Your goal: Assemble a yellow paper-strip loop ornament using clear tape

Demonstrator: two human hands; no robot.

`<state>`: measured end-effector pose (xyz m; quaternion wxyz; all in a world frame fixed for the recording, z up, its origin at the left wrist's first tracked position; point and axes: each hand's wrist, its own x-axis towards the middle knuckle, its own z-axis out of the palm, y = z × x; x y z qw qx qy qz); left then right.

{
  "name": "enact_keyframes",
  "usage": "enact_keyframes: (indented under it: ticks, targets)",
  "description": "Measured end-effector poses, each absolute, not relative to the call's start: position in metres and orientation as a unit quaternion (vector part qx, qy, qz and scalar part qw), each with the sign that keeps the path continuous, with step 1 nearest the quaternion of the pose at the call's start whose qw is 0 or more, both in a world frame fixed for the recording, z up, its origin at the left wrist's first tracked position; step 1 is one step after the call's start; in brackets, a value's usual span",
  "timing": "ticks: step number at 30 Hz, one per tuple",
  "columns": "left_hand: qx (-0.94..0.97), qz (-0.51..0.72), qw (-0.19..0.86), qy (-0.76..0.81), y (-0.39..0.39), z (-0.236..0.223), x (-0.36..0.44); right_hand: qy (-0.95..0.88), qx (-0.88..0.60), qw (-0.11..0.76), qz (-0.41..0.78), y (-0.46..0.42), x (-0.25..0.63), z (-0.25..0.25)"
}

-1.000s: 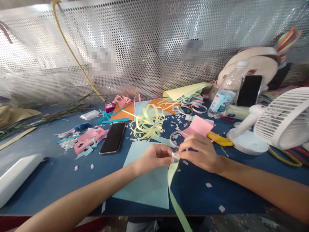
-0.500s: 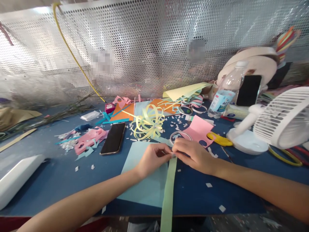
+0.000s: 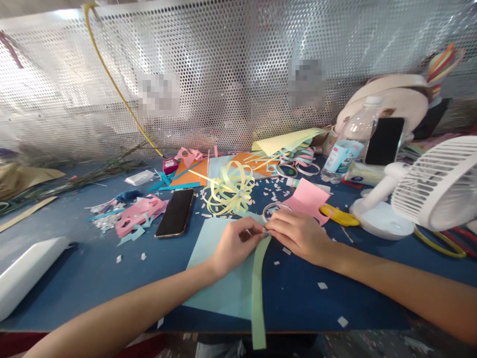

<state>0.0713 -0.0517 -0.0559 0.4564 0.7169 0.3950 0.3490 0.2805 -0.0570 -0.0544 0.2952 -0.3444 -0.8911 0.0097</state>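
Both hands meet at the top end of a long pale green paper strip. My left hand pinches that end between thumb and fingers. From the other side my right hand closes on the same end, its fingertips touching those of the left. The strip's lower end hangs past the table's front edge. Under the left hand lies a light blue paper sheet. A roll of tape lies just beyond the right fingers. Whatever sits between the fingertips is mostly hidden.
Behind the hands stands a yellow curled-paper ball. A phone and pink paper scraps lie left. Rightward are a yellow cutter, a pink sheet, a white fan and a bottle. A perforated metal screen stands behind.
The green strip has been drawn upward, so its lower end now shows and it curves a little left. Both hands stay close together in nearly the same place.
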Motion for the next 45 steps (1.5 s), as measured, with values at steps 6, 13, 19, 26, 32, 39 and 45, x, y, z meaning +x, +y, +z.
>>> enact_keyframes:
  ticks: [6,13,19,26,32,39,45]
  targets:
    - [0.78,0.348,0.361,0.374,-0.0529,-0.0528,0.0703,-0.902,-0.339,0.256,-0.068,-0.0569,0.2823,-0.0582]
    - [0.844,0.33,0.269,0.328,-0.054,-0.0548,0.0673,-0.913,-0.33,0.208,-0.115,-0.06,0.282,-0.0604]
    - [0.849,0.316,0.254,0.339,-0.054,-0.0531,0.068,-0.915,-0.324,0.206,-0.124,-0.0642,0.2792,-0.0562]
    - [0.841,0.308,0.285,0.342,-0.0542,-0.0487,0.068,-0.913,-0.337,0.216,-0.075,-0.0645,0.2786,-0.0552]
    - [0.832,0.302,0.317,0.341,-0.0537,-0.0477,0.0673,-0.908,-0.344,0.239,-0.01,-0.0637,0.2781,-0.0541]
    - [0.826,0.307,0.334,0.333,-0.0516,-0.0482,0.067,-0.899,-0.36,0.249,0.017,-0.0629,0.2771,-0.0542]
    - [0.817,0.325,0.353,0.321,-0.05,-0.0494,0.0661,-0.888,-0.369,0.274,-0.006,-0.0611,0.2801,-0.0566]
